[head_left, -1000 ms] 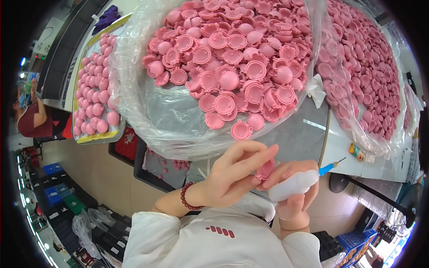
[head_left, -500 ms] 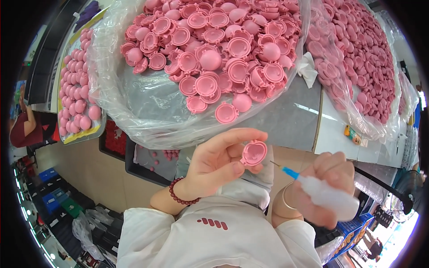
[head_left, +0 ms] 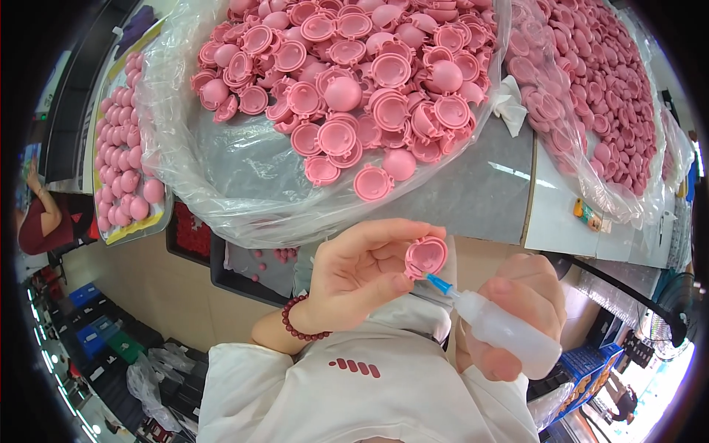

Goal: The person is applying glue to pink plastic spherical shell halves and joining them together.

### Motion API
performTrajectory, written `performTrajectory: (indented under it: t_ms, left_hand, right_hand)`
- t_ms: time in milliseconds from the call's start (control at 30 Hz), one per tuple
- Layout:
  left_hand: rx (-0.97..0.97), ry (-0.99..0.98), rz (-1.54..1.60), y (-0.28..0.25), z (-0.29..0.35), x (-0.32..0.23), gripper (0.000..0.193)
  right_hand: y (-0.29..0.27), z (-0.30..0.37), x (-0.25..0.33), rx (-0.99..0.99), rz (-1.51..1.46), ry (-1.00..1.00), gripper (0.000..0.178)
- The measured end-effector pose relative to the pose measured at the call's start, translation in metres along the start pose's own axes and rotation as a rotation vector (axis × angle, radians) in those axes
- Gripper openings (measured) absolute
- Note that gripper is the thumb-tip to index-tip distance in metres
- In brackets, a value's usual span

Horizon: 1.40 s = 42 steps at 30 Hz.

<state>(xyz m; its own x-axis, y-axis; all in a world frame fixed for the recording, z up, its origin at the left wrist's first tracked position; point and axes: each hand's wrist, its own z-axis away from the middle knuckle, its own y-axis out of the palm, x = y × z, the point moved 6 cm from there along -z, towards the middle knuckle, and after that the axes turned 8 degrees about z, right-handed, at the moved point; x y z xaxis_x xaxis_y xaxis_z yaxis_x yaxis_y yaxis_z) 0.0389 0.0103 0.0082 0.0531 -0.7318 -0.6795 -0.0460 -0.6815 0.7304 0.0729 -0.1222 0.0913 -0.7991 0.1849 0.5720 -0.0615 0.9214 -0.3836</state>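
Between the thumb and fingers of my left hand (head_left: 362, 277) is a pink plastic half shell (head_left: 427, 256), its hollow side showing. My right hand (head_left: 521, 306) is wrapped round a white squeeze bottle (head_left: 509, 332) with a blue needle tip (head_left: 439, 284). That tip points up and left and meets the lower rim of the shell; whether any liquid comes out cannot be made out. Beyond my hands, a heap of the same pink half shells (head_left: 342, 94) lies in a clear plastic bag (head_left: 244, 214) on the grey table.
On the right is a second bagged heap of pink pieces (head_left: 591, 96), near a small orange-and-green item (head_left: 587, 214) and a crumpled white tissue (head_left: 509, 105). To the left, a tray (head_left: 151, 221) holds closed pink balls. Dark bins (head_left: 244, 284) stand below the table. Another person (head_left: 48, 221) is at far left.
My right hand has brought the bottle leftward, and its needle tip has gone from apart to the shell's rim. The left hand has shifted only slightly with the shell.
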Motion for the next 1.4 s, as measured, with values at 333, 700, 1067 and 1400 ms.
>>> performTrajectory:
  t_ms: [333,700,1067,1400]
  left_hand:
    - [0.011,-0.018,0.022,0.002,-0.001,-0.002,0.042]
    - [0.072,0.128,-0.247,0.001,0.0,-0.014,0.041]
    - [0.046,0.614,-1.046,0.014,0.003,-0.036,0.036]
    - [0.179,-0.046,0.267,-0.002,-0.006,0.006,0.036]
  right_hand:
    - [0.0,-0.002,-0.005,-0.061,-0.013,-0.025,0.057]
    - [-0.003,-0.001,-0.007,-0.067,0.035,-0.037,0.056]
    - [-0.016,0.005,-0.023,-0.198,0.17,0.039,0.053]
    - [-0.025,0.004,-0.101,-0.024,0.251,0.507,0.044]
